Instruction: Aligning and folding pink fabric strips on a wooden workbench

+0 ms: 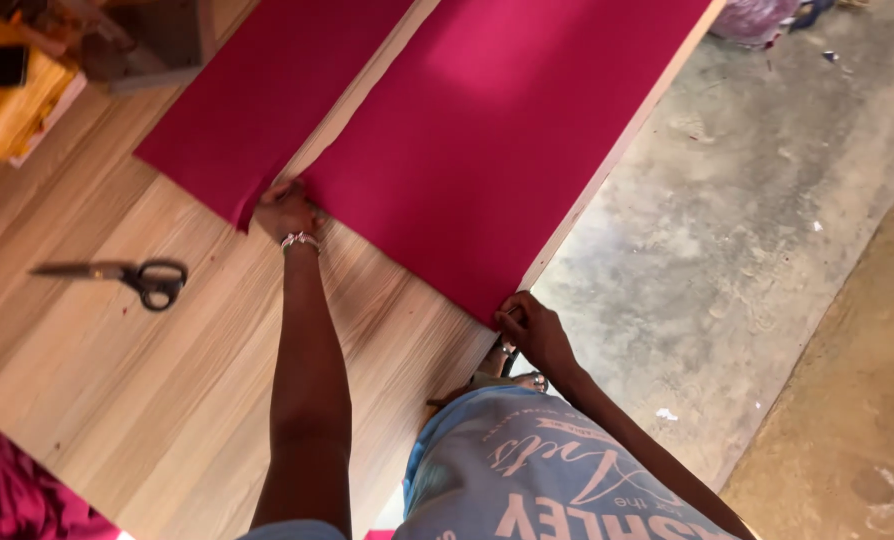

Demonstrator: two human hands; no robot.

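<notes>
We pinch the near corners of the flat dark pink cloth piece [487,150] with our left hand [285,212] and right hand [529,330], so it lies smooth on the pale wooden table [167,400], black scissors [137,277] nearby.

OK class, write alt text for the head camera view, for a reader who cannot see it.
A person's left hand and right hand each pinch a near corner of a magenta cloth panel spread on a wooden table. A second magenta panel lies beside it, black-handled scissors further left, bare concrete floor at right.
</notes>
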